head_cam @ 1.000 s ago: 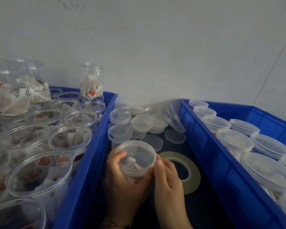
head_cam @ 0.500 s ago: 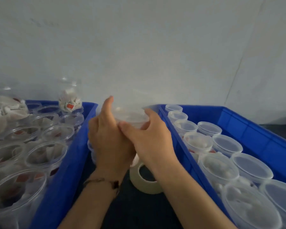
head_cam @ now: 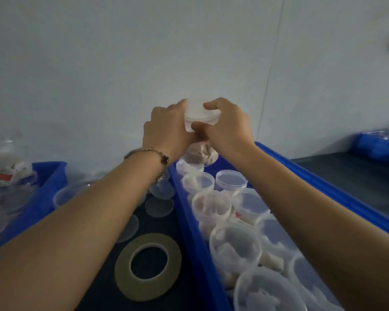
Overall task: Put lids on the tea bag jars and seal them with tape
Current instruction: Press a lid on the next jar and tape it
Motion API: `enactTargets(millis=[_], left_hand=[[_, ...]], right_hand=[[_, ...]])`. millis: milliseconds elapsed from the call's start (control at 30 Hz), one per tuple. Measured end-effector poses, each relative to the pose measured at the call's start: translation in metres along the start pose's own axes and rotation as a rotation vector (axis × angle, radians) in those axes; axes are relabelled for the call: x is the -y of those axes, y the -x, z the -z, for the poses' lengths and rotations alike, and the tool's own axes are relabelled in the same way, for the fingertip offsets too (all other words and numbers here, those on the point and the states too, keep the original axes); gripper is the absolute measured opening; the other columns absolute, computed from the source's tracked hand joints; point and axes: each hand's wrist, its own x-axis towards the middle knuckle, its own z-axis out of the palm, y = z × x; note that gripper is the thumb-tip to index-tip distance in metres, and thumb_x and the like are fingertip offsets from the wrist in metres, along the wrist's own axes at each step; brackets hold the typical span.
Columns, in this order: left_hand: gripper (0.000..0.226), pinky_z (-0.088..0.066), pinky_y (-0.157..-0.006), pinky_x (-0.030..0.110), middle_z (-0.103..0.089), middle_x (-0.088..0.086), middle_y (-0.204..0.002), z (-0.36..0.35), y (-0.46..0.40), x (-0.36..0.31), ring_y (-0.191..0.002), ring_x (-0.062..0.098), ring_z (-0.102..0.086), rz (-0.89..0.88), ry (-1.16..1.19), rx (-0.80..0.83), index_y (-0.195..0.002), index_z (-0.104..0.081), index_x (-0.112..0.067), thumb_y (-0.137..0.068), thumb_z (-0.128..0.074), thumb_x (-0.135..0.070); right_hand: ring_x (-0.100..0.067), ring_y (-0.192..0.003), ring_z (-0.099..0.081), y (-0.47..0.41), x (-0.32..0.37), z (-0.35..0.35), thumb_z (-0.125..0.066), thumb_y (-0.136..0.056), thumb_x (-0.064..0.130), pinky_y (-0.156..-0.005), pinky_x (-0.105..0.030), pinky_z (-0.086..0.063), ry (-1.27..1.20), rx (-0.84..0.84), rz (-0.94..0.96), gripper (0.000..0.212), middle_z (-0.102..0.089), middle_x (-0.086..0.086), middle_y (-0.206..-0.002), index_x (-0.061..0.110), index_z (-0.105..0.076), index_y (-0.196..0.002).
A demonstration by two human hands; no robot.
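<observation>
Both hands hold one clear tea bag jar with its lid up in the air, above the far end of the right blue crate. My left hand grips the jar's left side. My right hand curls over the lid rim from the right, its thumb on the front. Tea bags show through the jar's lower part below the hands. A roll of beige tape lies flat on the dark table between the crates.
The right crate is packed with several lidded jars. The left blue crate holds several open jars of tea bags. Loose clear lids lie on the dark table between the crates. A white wall stands close behind.
The jar has been lifted from the table beside the tape roll to high above the right crate's far end, both hands still on it. The view has swung right.
</observation>
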Motion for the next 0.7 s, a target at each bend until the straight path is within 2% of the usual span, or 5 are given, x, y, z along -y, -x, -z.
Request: enactTargets(millis=[167,267,333,500,700], left_hand=[[0.063,-0.035,-0.088,0.04,-0.044,0.002,-0.141,-0.079,-0.034,0.004,-0.124,0.029,-0.039,-0.016,-0.289,0.029,-0.147,-0.024,-0.026,-0.092,-0.048,-0.047],[0.066,-0.032,-0.093,0.038,-0.039,0.002,-0.144,-0.124,-0.042,0.016,-0.126,0.028,-0.036,0.005,-0.334,0.122,-0.149,-0.017,-0.024,-0.094,-0.05,-0.041],[0.071,-0.031,-0.095,0.039,-0.036,0.003,-0.146,-0.138,-0.04,0.013,-0.127,0.028,-0.034,0.049,-0.209,0.226,-0.15,-0.013,-0.023,-0.092,-0.052,-0.038],[0.051,-0.019,-0.104,0.042,-0.039,0.004,-0.145,-0.16,-0.03,0.04,-0.137,0.021,-0.02,0.003,-0.108,0.399,-0.144,-0.031,-0.025,-0.095,-0.045,-0.031],[0.046,0.006,-0.111,0.056,-0.027,0.0,-0.155,-0.178,-0.015,0.054,-0.147,0.016,0.005,-0.075,-0.325,0.661,-0.146,-0.03,-0.033,-0.1,-0.025,-0.04]], right_hand=[[-0.014,-0.08,-0.058,-0.031,-0.063,-0.011,-0.071,-0.079,0.039,-0.065,-0.029,-0.048,0.09,-0.101,-0.013,0.05,-0.054,0.01,-0.087,0.03,-0.051,-0.124],[0.0,-0.069,-0.053,-0.045,-0.107,-0.03,-0.071,-0.08,0.036,-0.055,-0.019,-0.039,0.086,-0.104,-0.055,0.05,-0.056,0.011,-0.086,0.029,-0.051,-0.126],[-0.005,-0.073,-0.056,-0.047,-0.13,-0.031,-0.071,-0.081,0.034,-0.057,-0.02,-0.037,0.094,-0.11,-0.087,0.049,-0.062,0.005,-0.098,0.028,-0.052,-0.126],[-0.013,-0.078,-0.051,-0.054,-0.172,-0.061,-0.068,-0.084,0.033,-0.062,-0.023,-0.037,0.107,-0.013,-0.223,0.049,-0.06,-0.007,-0.112,0.02,-0.05,-0.127],[-0.019,-0.074,-0.052,-0.051,-0.182,-0.069,-0.049,-0.091,0.044,-0.059,-0.03,-0.038,0.546,0.211,-0.284,0.034,-0.055,0.001,-0.083,0.019,-0.051,-0.115]])
